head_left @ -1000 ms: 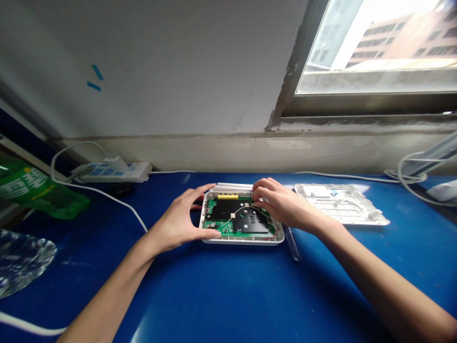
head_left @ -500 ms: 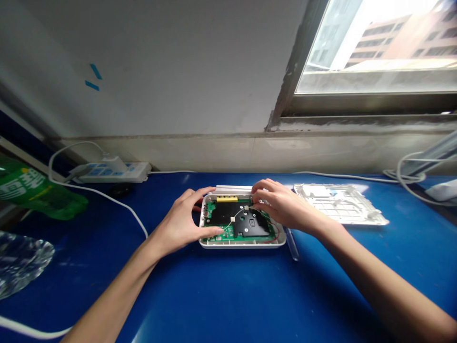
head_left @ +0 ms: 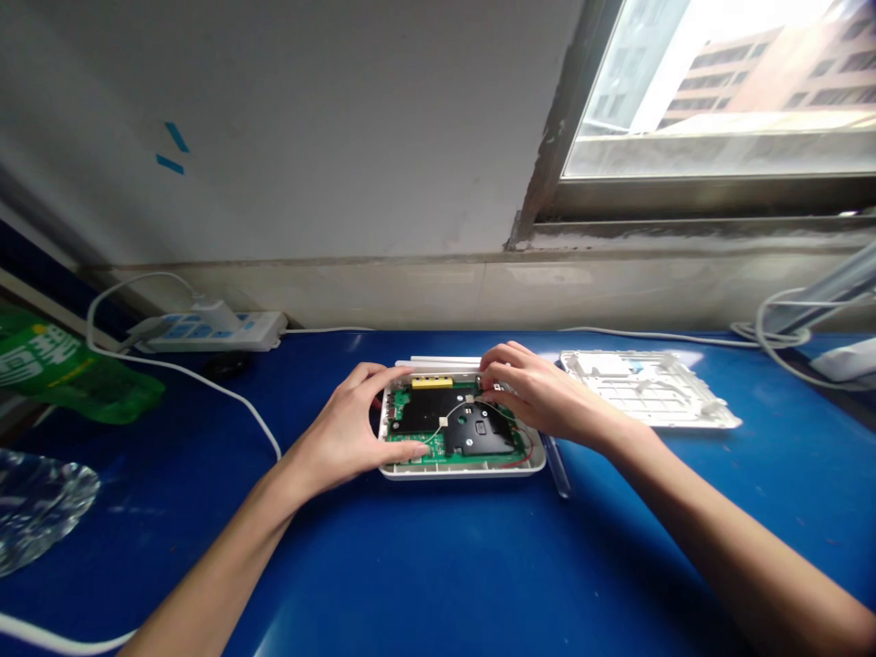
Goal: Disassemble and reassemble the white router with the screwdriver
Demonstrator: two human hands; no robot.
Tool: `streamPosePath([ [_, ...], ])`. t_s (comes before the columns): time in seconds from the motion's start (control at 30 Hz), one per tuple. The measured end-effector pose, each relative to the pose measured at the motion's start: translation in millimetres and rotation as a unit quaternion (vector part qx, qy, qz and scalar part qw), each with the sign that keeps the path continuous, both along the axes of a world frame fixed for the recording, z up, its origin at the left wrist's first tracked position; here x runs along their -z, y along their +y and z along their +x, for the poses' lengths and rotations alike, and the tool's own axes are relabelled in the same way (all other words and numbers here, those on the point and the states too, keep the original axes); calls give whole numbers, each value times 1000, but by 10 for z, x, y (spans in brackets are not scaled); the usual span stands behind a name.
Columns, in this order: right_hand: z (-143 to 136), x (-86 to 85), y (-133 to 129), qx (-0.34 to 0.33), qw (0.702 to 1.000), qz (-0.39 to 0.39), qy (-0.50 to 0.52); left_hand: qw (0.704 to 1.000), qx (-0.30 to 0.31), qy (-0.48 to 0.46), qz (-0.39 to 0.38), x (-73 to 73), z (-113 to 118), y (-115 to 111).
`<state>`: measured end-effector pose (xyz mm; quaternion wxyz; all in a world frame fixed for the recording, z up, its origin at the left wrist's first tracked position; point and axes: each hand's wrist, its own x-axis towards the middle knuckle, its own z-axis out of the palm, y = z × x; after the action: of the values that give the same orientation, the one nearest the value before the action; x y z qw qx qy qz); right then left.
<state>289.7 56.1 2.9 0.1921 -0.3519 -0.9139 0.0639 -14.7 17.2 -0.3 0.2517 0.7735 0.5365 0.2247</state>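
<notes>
On open router (head_left: 463,431), both hands' grip

Daylight from the overexposed window (head_left: 718,91) glares on the blue table (head_left: 438,566); edges bend, slightly soft.

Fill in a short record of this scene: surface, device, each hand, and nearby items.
surface: blue table
device: opened white case with green circuit board inside
left hand: grips case's left edge
right hand: fingertips on board's far right part
beside: detached white cover, right of the case
far left: power strip, green bottle
</notes>
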Motion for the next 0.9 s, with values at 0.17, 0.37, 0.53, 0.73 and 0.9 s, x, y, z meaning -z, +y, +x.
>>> streamPosePath([
  [0.17, 45, -28, -3, -8, 1000, -15, -9, 1000, -5, -4, 22, -22, -5, 18],
  [0.37, 17, 38, 31, -18, 999, 28, -29, 999, 1, -17, 30, -2, -20, 10],
  [0.53, 26, 21, 11, 8, 1000, 7, -7, 1000, 2, 1, 24, -2, -29, 13],
  [0.73, 85, 3, 24, 52, 999, -1, 10, 999, -3, 33, 12, -48, -26, -6],
  [0.9, 68, 21, 49, 46, 999, -13, 17, 999, 3, 39, 14, -44, -16, -12],
])
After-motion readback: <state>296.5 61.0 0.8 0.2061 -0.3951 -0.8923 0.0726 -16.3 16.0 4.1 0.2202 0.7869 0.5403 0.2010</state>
